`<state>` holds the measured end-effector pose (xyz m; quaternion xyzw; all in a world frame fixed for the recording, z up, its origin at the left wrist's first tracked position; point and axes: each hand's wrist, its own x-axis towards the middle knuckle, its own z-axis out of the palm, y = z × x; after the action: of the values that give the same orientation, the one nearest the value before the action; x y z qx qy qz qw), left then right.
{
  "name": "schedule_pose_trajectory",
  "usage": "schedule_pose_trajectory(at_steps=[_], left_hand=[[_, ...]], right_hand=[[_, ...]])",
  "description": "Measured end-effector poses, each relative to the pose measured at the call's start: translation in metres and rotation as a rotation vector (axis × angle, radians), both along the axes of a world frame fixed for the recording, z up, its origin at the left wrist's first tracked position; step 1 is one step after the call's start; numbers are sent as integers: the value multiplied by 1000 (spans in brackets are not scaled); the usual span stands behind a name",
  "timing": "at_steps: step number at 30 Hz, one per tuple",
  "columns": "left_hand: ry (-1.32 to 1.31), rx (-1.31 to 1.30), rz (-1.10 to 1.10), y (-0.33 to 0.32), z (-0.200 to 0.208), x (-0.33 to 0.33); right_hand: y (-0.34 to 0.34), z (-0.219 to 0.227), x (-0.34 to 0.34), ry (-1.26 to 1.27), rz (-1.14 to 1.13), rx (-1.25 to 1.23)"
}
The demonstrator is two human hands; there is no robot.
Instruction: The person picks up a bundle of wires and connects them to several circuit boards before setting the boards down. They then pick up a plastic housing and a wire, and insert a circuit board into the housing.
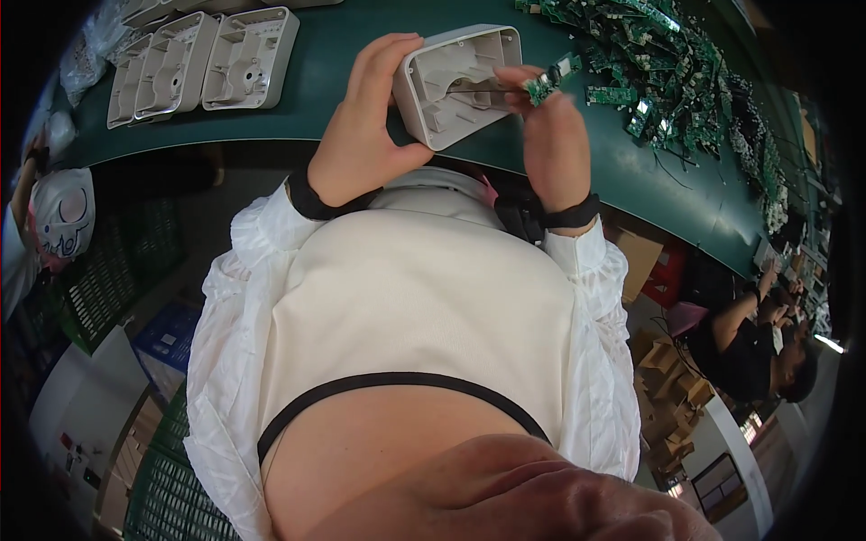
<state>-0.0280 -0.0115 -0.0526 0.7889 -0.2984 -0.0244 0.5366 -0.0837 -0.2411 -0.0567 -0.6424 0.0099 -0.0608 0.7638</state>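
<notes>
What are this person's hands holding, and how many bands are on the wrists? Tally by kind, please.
Pale housing, in the left hand: 1
Green circuit board, in the right hand: 1
Black wristbands, one per wrist: 2
Total: 4
</notes>
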Motion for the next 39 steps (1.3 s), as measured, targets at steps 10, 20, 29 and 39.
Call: schedule_pose_trajectory(at_steps=[10,20,29,39], left_hand=[[1,44,8,6,-4,5],[-83,38,-35,5,-4,1],[-289,-239,-147,-4,-11,17],[171,53,-2,11,10,-5]], right_hand=[[-40,0,5,158,183,384],[-27,18,6,145,479,-59],[-23,34,7,-228,502,-671],[0,22,-2,-194,286,-707]])
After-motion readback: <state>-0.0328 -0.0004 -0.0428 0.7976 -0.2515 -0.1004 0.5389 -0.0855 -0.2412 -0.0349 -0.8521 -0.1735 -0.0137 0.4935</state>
